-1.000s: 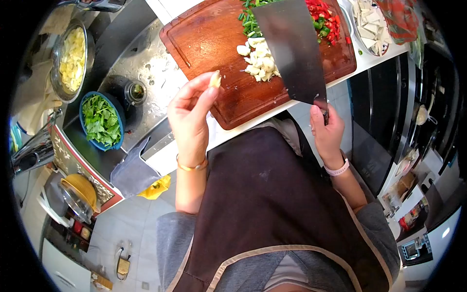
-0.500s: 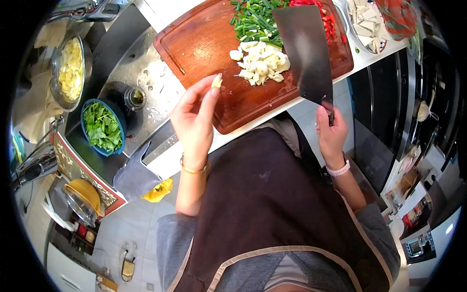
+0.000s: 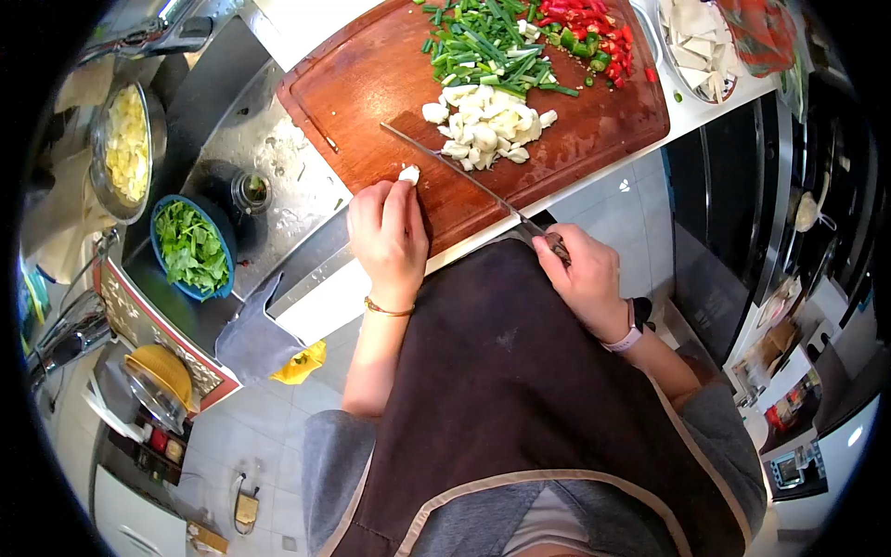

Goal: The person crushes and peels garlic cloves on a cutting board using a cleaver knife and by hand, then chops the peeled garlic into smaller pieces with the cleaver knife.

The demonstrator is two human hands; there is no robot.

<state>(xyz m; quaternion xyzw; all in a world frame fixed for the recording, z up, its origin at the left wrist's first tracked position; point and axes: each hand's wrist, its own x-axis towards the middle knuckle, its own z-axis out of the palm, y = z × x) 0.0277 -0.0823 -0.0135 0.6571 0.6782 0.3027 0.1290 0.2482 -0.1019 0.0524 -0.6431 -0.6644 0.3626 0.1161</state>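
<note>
My left hand (image 3: 391, 232) is closed at the near left part of the wooden cutting board (image 3: 343, 79), its fingertips pinching a garlic clove (image 3: 409, 174) against the wood. My right hand (image 3: 583, 278) grips the handle of a cleaver (image 3: 473, 183). The cleaver's blade stands edge-on over the board, pointing to the upper left, just right of the clove. Beyond the blade lies a pile of peeled garlic (image 3: 487, 125). Behind that are cut green onions (image 3: 483, 46), with chopped red chillies (image 3: 603, 28) and green chilli pieces (image 3: 577, 45) to their right.
A sink (image 3: 278, 158) lies left of the board, holding a blue basin (image 3: 228, 255) of leafy greens. Farther left is a metal bowl (image 3: 160, 139) of yellowish pieces. A plate of white slices (image 3: 701, 46) stands at the right. A grey cloth (image 3: 260, 330) hangs at the counter edge.
The cleaver has swung left and turned from broadside to edge-on, uncovering the chillies. My left hand has lowered the garlic clove from above the board onto it.
</note>
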